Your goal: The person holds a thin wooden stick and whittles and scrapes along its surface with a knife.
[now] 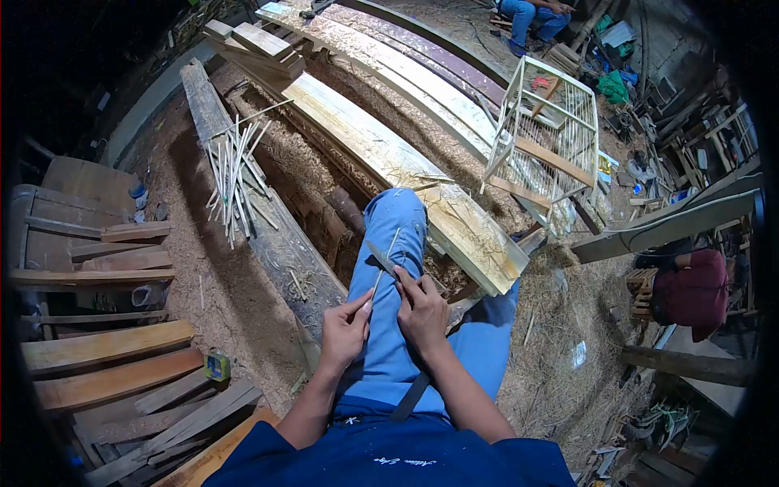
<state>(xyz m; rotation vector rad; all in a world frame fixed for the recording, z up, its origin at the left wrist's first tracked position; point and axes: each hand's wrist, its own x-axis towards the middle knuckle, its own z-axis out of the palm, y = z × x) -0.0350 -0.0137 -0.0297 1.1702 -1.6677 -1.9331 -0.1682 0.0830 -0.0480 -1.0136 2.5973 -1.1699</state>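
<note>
Over the jeans-clad thigh, my left hand (346,331) pinches the lower end of a thin pale stick (389,254). My right hand (422,312) is closed on a knife (380,257), whose flat grey blade points up and left and lies against the stick. A pile of similar thin sticks (235,174) rests on a weathered grey plank (280,231) to the upper left. Wood shavings lie on the pale plank (462,219) beside the knee.
A slatted wooden cage (545,134) stands at upper right. Planks are stacked at left, near a yellow tape measure (217,366). A person in jeans (527,18) sits at the top; another in a red top (696,290) is at right.
</note>
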